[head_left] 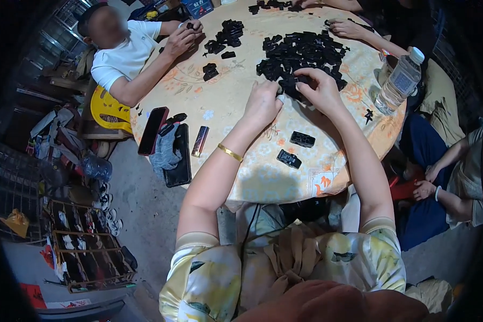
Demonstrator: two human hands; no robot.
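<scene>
My left hand point(264, 103) is closed, its fingertips at a small black plastic part point(288, 86) by the near edge of a heap. From the other side, my right hand point(320, 92) bends its thumb and forefinger onto the same part. Just beyond both hands spreads the heap of black plastic parts point(306, 51). Closer to me, two separate black plastic pieces point(302, 139) lie on the flowered tablecloth point(252, 180). Fine detail of the held part is hidden by my fingers.
Left on the table are a phone point(153, 130), a dark case point(178, 161), a grey cloth point(165, 153) and a lighter-sized tube point(200, 141). A clear bottle point(400, 83) stands right. A person in white point(129, 48) handles small parts; others sit far right and right.
</scene>
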